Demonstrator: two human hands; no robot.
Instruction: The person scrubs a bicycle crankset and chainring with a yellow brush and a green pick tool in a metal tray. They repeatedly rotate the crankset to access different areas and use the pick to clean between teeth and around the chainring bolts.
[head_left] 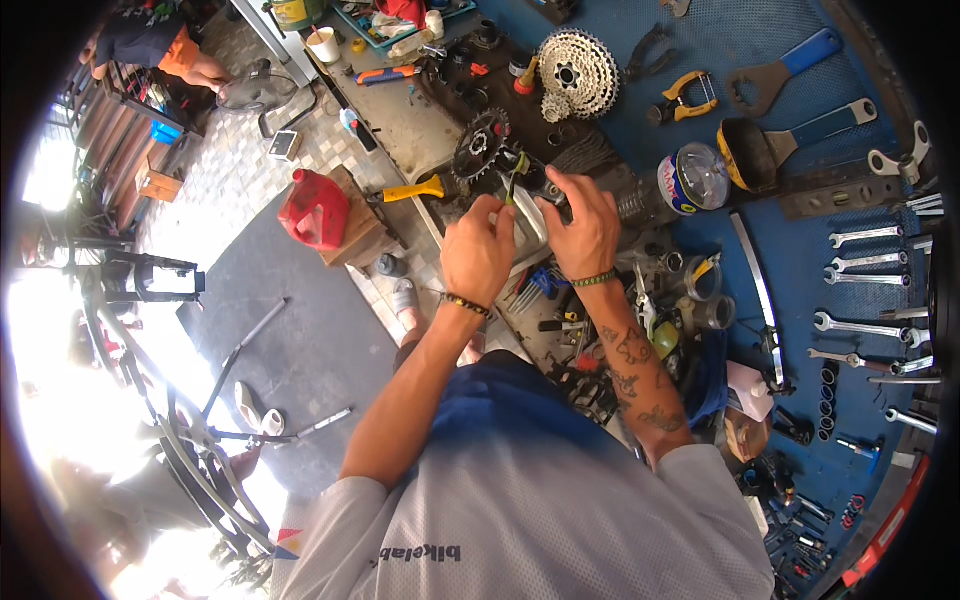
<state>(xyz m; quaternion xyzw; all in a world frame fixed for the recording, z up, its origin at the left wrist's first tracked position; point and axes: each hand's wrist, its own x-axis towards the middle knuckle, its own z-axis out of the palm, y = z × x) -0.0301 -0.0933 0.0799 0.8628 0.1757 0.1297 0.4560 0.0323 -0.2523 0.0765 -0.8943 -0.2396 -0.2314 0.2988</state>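
Both my hands are raised over the workbench, close together. My left hand (478, 252) is closed in a pinch on a thin yellow-green piece (511, 188); its exact kind is too small to tell. Just right of it, my right hand (588, 228) has curled fingers, with the thumb and index finger around a dark part that I cannot make out. Beyond the fingertips lies a toothed chainring with crank (478, 148). A white tray (530, 222) sits below and between the hands. Farther off, a large silver bicycle cassette (578, 74) rests on the bench.
A yellow-handled tool (414, 189) lies left of the hands. A red jug (314, 210) stands on a wooden box. To the right are a clear plastic bottle (694, 180), a blue tool board (765, 250) and several wrenches (866, 262). A person (150, 45) is at the far left.
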